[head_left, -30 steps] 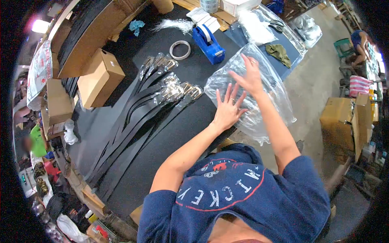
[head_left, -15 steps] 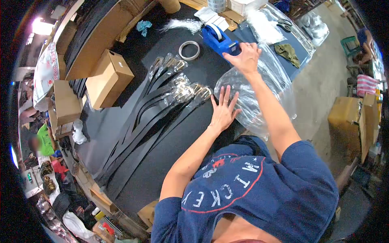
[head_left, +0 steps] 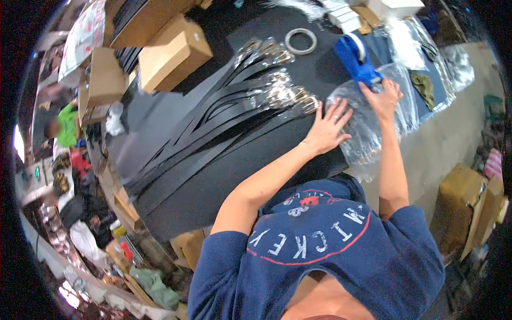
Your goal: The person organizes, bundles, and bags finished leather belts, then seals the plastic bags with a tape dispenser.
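Note:
My left hand point(head_left: 328, 130) lies flat with its fingers spread, at the left edge of a clear plastic bag point(head_left: 368, 144). My right hand point(head_left: 384, 101) is at the front end of a blue tape dispenser point(head_left: 352, 60), thumb on one side and fingers on the other; whether a strip of tape is between them is too small to tell. Left of my left hand, black belts point(head_left: 213, 133) lie fanned out, their metal buckles point(head_left: 280, 90) wrapped in clear plastic. A roll of tape point(head_left: 300, 41) lies flat beyond the buckles.
Cardboard boxes point(head_left: 173, 53) stand at the table's far left. White packets point(head_left: 344, 18) and a dark green cloth point(head_left: 423, 89) lie beyond the dispenser. Larger cartons point(head_left: 460, 205) are on the floor at right. A person in a green shirt point(head_left: 67, 125) is at far left.
The view has swung, so the table's contents appear farther right and higher. My right hand has drawn slightly back toward me at the dispenser's front. My left hand stays flat at the bag.

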Available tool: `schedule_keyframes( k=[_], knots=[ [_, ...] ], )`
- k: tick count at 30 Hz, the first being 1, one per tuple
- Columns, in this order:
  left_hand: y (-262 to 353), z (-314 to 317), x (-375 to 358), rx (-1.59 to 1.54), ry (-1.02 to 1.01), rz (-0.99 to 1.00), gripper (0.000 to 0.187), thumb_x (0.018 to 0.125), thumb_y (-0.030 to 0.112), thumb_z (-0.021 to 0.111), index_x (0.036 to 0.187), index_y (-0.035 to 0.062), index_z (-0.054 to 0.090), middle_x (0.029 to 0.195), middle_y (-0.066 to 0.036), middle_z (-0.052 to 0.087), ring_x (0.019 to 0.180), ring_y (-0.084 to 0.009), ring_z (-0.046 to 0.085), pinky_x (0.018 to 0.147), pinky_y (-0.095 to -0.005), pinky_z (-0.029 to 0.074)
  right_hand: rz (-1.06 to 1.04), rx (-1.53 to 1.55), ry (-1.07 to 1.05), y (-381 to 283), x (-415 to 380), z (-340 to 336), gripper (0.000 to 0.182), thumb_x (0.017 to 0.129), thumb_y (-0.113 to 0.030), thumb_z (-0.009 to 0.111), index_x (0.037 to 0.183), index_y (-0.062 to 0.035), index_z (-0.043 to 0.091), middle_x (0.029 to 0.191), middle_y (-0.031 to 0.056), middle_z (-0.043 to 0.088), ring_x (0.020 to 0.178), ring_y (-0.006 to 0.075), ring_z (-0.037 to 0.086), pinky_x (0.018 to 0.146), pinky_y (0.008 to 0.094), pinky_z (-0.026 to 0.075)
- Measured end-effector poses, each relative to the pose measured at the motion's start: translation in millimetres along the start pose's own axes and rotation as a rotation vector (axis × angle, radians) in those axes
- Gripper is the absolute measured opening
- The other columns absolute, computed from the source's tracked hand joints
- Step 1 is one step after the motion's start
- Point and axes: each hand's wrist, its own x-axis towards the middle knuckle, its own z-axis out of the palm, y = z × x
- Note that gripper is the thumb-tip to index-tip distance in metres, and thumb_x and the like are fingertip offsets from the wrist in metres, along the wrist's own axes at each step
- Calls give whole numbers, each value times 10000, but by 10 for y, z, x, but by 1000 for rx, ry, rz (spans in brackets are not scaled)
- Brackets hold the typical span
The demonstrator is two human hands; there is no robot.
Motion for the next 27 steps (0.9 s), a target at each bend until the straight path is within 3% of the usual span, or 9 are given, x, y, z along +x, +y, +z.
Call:
schedule_keyframes(
  k=[3,5,6,8,9,10,14,19,27],
  knots=[
    [95,-111,-172,-65,-42,-21,752,885,490,586,1494,143,313,1596,-88,185,1476,-317,137,1098,-701,128,45,0,-113,7,-48,28,689,589,-507,859,1015,-5,655,1019,166,646,993,330,569,888,459,389],
    [180,-342,-363,-174,-30,-58,720,879,396,632,1490,171,327,1592,-93,197,1469,-327,163,1142,-606,176,45,168,59,16,-55,-4,860,601,-475,877,1233,23,572,1178,221,592,1094,374,550,1003,468,357],
    [179,-458,-487,-287,2,-72,709,869,350,663,1480,168,353,1580,-99,234,1461,-335,192,1151,-568,204,38,169,58,-75,-54,-110,860,601,-475,877,1233,23,572,1178,221,592,1094,374,550,1003,468,357],
    [46,-602,-877,-215,168,-97,640,808,243,735,1387,130,485,1475,-130,404,1385,-356,341,1113,-502,306,38,167,250,-420,-76,-407,936,655,-408,874,1374,23,457,1271,251,536,1142,406,531,1046,470,348],
    [-75,-733,-1064,-196,325,-95,552,748,165,772,1261,94,581,1314,-138,530,1253,-354,469,1031,-490,380,-76,215,285,-589,-113,-532,731,715,-295,839,1305,4,527,1276,204,541,1155,369,521,1014,460,381],
    [-130,-893,-1268,-94,406,-174,491,726,132,770,1186,72,608,1220,-143,558,1170,-340,500,989,-468,401,-76,213,279,-695,-226,-527,731,715,-295,839,1305,4,527,1276,204,541,1155,369,521,1014,460,381],
    [-583,-1110,-2020,162,534,-480,525,752,107,750,1244,49,577,1235,-164,530,1141,-372,488,985,-471,387,-452,563,-313,-1226,-802,-245,435,737,-62,733,1154,-70,611,1281,143,516,1214,328,469,1021,448,380],
    [-957,-1141,-2131,145,337,-429,652,799,265,737,1372,85,484,1316,-155,497,1172,-335,469,1003,-476,376,-425,398,-414,-1701,-733,35,598,730,-146,744,1268,-72,495,1297,168,506,1287,366,418,1123,499,277],
    [-1158,-1095,-2186,88,459,-324,430,806,70,669,1226,149,628,1070,-102,573,1011,-292,528,859,-414,451,-558,418,-419,-1513,-784,134,591,709,-151,780,1255,-86,563,1284,141,559,1259,358,470,1065,463,353]
  ],
)
